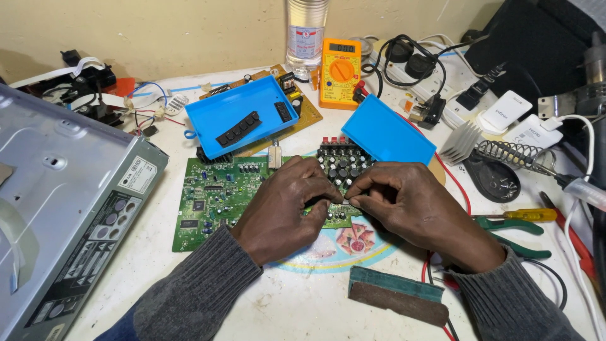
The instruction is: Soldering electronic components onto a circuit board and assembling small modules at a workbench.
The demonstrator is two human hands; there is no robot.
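Lying under both hands [341, 202]: green circuit board [211, 196].

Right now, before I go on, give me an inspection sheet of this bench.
Surface: white table, crowded, printed round mat under the hands.
Job's things: green circuit board flat on the table; both hands meet over its lower right edge.
Clutter: blue tray holding black parts, blue lid, orange multimeter, grey metal chassis, green-handled pliers, yellow screwdriver.
Hands: left hand and right hand curled, fingertips pinched together; what they grip is hidden.
Cables: red wire, power strip.
Surroundings: beige wall.
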